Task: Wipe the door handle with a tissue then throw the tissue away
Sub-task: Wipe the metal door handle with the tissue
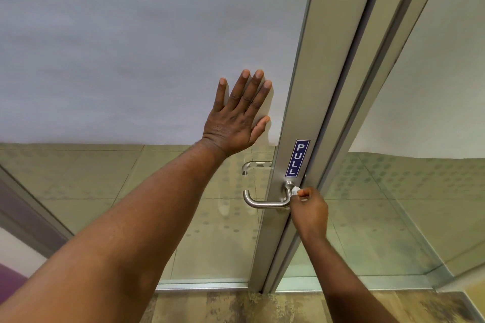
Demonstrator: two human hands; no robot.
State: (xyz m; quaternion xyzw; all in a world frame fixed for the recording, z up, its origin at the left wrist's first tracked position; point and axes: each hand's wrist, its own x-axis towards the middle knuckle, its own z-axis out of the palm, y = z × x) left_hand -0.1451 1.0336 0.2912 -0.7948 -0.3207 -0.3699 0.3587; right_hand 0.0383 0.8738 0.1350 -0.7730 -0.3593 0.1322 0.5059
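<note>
Now, line by line:
Right hand: fingers are pinching a small white tissue, which is poking out above the fingertips.
Tissue: it is pressing against the door handle at its bend, just below the round base.
Handle: its long bar is lying level, pointing left, its end curling up.
Left hand: fingers are spreading flat on the frosted glass.
Sign: it is reading PULL above the handle.

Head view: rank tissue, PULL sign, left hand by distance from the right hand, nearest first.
1. tissue: pinched in the right hand, against the door handle.
2. PULL sign: on the frame, just above.
3. left hand: flat on the frosted glass, up and left.
</note>
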